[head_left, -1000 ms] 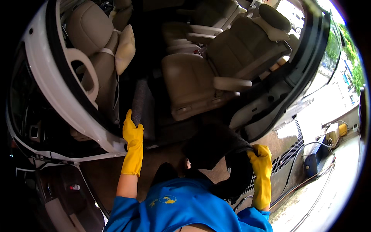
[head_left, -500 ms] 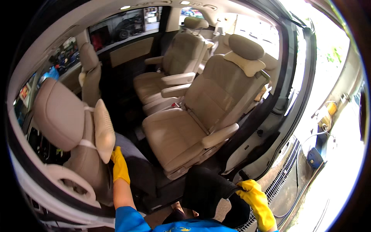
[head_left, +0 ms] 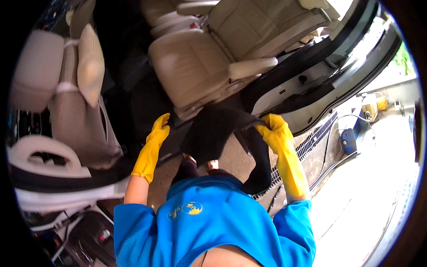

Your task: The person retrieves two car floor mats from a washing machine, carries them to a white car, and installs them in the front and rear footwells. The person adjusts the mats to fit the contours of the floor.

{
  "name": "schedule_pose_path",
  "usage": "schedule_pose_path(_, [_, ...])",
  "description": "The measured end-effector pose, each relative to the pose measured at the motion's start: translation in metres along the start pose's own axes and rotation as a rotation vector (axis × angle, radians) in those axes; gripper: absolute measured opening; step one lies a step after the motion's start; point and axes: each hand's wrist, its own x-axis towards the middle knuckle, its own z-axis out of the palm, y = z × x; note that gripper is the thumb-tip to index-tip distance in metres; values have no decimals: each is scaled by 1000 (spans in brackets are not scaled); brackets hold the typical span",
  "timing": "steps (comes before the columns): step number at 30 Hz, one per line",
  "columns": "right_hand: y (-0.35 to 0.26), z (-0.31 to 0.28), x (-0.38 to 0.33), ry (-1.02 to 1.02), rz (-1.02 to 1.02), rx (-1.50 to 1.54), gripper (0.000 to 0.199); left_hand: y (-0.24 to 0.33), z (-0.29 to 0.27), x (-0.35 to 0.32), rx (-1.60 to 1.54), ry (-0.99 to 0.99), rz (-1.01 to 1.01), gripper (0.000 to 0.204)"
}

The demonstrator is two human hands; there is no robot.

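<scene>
Both my hands wear long yellow rubber gloves. My right hand (head_left: pixel 274 128) is closed on the edge of a black car floor mat (head_left: pixel 210 129), which hangs down in front of my legs. The mat's far part reaches the vehicle's door sill. At the doorway my left hand (head_left: pixel 159 127) is apart from the mat, with its fingers loosely stretched and nothing visible in them. Ahead of it stands a beige leather seat (head_left: pixel 191 66) with a padded armrest (head_left: pixel 252 67).
To the left is a front seat (head_left: pixel 73 124) with a cream neck pillow (head_left: pixel 90 64) strapped on. The door frame curves along the right. Outside lie a floor grate (head_left: pixel 316 135), a blue item (head_left: pixel 348 141) and a cable (head_left: pixel 331 171).
My view has tipped down. My left hand has come away from beside the front seat's pillow. My right hand still grips the mat, which has swung closer to the doorway.
</scene>
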Motion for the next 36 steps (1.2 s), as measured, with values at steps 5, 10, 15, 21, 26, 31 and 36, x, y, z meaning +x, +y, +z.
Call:
schedule_pose_path(5, [-24, 8, 7, -65, -66, -86, 32, -60, 16, -113, 258, -77, -152, 79])
schedule_pose_path(10, [-21, 20, 13, -116, -252, -162, 29, -56, 70, -185, 97, 169, -221, 99])
schedule_pose_path(15, [-34, 24, -3, -274, -333, -237, 33, -36, 111, -213, -9, 401, 17, 106])
schedule_pose_path(21, [-39, 34, -34, -443, -541, -361, 36, -65, 114, -242, -125, 728, 215, 81])
schedule_pose_path(26, [-56, 45, -72, -581, -634, -431, 35, -50, 88, -314, -447, 748, -51, 35])
schedule_pose_path(31, [-87, 70, -152, -613, -666, -490, 40, -23, 48, -421, -43, 938, -10, 27])
schedule_pose_path(36, [-97, 130, -233, -760, -873, -381, 33, -26, 33, -545, 50, 1202, -21, 26])
